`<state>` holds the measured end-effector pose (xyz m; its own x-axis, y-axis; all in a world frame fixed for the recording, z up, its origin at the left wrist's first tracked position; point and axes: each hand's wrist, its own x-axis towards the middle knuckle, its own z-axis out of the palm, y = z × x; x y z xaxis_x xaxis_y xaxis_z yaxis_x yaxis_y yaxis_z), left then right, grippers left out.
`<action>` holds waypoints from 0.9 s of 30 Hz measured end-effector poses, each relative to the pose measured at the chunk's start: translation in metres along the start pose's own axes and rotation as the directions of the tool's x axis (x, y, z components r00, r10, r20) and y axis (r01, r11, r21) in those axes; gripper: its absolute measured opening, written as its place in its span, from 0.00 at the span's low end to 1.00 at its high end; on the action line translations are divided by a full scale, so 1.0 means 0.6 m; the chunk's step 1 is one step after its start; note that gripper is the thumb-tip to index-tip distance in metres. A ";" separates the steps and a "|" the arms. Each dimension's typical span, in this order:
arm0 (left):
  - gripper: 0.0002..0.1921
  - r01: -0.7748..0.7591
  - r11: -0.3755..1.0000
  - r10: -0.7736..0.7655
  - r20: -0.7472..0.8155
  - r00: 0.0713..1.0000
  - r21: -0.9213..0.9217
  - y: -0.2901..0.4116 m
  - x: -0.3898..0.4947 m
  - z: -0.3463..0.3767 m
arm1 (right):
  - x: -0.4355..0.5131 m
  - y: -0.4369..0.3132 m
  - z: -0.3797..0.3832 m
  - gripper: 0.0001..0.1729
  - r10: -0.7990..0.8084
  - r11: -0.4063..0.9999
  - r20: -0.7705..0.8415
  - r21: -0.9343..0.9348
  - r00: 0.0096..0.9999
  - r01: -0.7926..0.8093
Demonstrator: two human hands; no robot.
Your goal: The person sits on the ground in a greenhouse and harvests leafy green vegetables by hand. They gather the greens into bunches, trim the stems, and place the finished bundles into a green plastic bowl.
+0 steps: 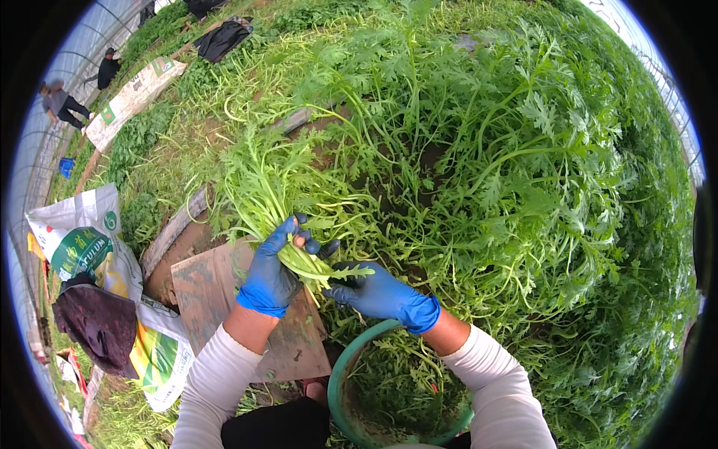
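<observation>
A bunch of leafy greens (263,193), with lobed leaves like garland chrysanthemum, is gripped around its pale stems in my left hand (275,272). That hand wears a blue glove, soiled dark and torn at a fingertip. My right hand (376,292), also in a blue glove, is at the cut stem ends. One small leaf (352,273) crosses in front of its fingers, so their grip is unclear. Under my right forearm stands a green round tub (338,387) with loose leaves and stems (401,376) inside. A worn wooden board (210,286) lies below my left hand.
Dense standing greens (505,168) fill the right side. At left lie a printed white sack (84,230) and a dark cloth (95,331). Trimmings (235,101) cover the ground beyond. Farther off are a long white sack (134,98), a black sheet (224,39) and two people (63,104).
</observation>
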<state>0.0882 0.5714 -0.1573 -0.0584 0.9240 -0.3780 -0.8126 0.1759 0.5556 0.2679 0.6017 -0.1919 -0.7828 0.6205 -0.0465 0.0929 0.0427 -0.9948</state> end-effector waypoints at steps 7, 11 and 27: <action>0.11 0.084 0.992 -0.082 0.028 0.996 -0.099 0.031 0.009 0.023 | -0.087 -0.081 0.040 0.19 -0.183 0.813 0.783 -0.219 0.595 0.539; 0.25 -0.056 0.969 0.126 0.291 0.948 -0.239 0.105 -0.028 0.066 | -0.095 -0.077 -0.037 0.32 -0.095 0.897 0.860 -0.145 0.502 0.417; 0.26 -0.310 0.948 0.251 0.417 0.874 0.078 0.094 -0.049 0.014 | 0.232 0.257 -0.166 0.27 0.084 0.811 -0.151 -0.564 0.985 -0.156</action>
<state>0.0488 0.5569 -0.1088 -0.0130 0.9929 0.1181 -0.7065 -0.0927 0.7016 0.2346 0.7730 -0.3428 -0.6705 0.7329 -0.1157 0.5441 0.3797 -0.7482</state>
